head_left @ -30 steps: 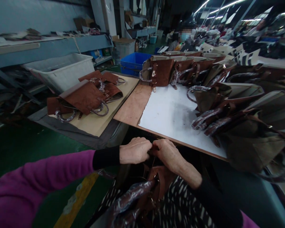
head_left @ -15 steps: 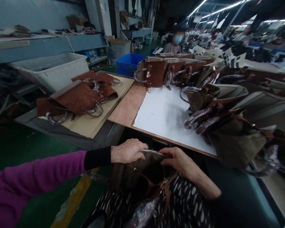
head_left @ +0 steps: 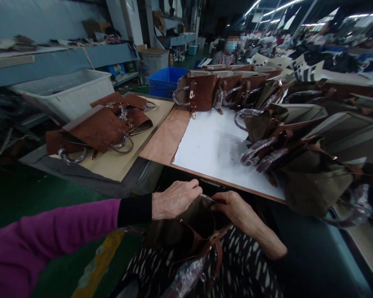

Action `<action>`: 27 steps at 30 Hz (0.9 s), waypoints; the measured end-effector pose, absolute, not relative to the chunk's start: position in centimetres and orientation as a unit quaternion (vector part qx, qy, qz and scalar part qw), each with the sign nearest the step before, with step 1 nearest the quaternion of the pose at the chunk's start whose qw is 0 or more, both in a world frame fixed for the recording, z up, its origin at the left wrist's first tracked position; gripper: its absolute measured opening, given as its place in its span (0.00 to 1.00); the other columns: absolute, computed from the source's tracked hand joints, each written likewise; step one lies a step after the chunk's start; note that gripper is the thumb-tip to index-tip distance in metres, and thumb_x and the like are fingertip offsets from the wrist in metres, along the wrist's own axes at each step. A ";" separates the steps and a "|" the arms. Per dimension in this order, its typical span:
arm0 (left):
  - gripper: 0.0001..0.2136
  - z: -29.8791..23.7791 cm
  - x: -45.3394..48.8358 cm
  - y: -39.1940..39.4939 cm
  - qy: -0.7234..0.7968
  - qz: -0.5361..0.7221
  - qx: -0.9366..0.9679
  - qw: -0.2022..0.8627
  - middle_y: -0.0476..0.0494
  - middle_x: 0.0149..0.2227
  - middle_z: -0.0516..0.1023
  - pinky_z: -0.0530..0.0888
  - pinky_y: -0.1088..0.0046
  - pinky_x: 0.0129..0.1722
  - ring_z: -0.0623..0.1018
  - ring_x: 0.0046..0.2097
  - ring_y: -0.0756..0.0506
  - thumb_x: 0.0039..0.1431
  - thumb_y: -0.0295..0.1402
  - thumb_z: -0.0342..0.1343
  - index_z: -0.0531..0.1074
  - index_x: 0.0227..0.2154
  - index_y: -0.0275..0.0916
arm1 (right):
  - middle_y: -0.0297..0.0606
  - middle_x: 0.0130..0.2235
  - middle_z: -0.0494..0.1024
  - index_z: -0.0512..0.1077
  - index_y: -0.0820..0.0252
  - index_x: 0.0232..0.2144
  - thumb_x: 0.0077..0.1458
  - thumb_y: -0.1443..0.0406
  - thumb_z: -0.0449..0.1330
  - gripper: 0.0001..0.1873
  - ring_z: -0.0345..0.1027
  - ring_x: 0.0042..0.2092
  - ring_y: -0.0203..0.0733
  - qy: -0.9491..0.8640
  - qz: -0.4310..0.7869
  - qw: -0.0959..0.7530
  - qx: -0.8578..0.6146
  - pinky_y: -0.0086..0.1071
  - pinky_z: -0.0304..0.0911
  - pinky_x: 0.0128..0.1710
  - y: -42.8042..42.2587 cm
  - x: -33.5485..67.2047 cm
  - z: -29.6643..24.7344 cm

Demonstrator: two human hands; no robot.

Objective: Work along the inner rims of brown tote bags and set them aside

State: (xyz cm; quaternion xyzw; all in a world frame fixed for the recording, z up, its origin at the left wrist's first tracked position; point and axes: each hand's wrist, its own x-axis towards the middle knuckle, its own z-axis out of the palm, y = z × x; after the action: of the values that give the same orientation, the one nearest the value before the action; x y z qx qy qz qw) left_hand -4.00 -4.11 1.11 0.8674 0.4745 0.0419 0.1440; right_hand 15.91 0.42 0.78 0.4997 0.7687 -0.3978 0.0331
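A brown handbag [head_left: 174, 236] with a dark olive inside rests on my lap, its mouth facing up. Clear plastic wraps its handle [head_left: 186, 275], which hangs toward me. My left hand [head_left: 177, 198] is closed at the far rim, knuckles up; its fingertips are partly hidden. At the right part of the same rim, my right hand [head_left: 231, 205] pinches the edge between thumb and fingers. Under the bag lies black-and-white patterned cloth [head_left: 248, 265].
Several brown handbags [head_left: 202, 91] crowd the table's back and right side, around a white sheet [head_left: 205, 145]. More bags [head_left: 99, 128] lie on a board at left. Beyond are a grey bin [head_left: 68, 91], a blue crate [head_left: 166, 80] and a masked person [head_left: 226, 58].
My left hand has shifted a little to the right along the rim, nearer my right hand. My right hand keeps its place on the edge. The view has moved slightly.
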 end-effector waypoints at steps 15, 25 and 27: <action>0.08 0.2 -2.6 -3.7 0.484 0.097 0.849 0.189 0.45 0.43 0.66 0.68 0.75 0.36 0.70 0.37 0.49 0.56 0.25 0.46 0.70 0.27 0.35 | 0.33 0.32 0.77 0.74 0.57 0.30 0.41 0.66 0.58 0.10 0.67 0.37 0.42 0.746 -0.447 -0.023 0.494 0.31 0.57 0.35 0.6 15.9 -1.1; 0.04 -1.0 -3.4 -4.2 0.410 0.169 0.857 0.263 0.46 0.52 0.63 0.64 0.67 0.49 0.65 0.49 0.44 0.50 0.23 0.55 0.73 0.24 0.36 | 0.31 0.32 0.77 0.73 0.59 0.30 0.36 0.69 0.62 0.12 0.68 0.35 0.39 0.725 -0.519 -0.056 0.449 0.30 0.60 0.36 1.2 15.2 -2.4; 0.03 -0.9 -3.6 -4.1 0.404 0.175 0.852 0.284 0.45 0.53 0.62 0.63 0.66 0.50 0.65 0.50 0.43 0.49 0.24 0.58 0.73 0.24 0.36 | 0.32 0.33 0.77 0.74 0.59 0.31 0.35 0.69 0.62 0.14 0.68 0.36 0.40 0.736 -0.508 -0.035 0.445 0.29 0.60 0.36 1.2 15.3 -2.1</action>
State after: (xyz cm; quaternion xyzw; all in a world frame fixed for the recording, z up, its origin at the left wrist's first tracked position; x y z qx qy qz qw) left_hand -3.59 -4.06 -0.91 0.8519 0.4035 0.1748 0.2842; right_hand 15.28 1.21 -2.05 0.4454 0.7364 -0.5080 -0.0346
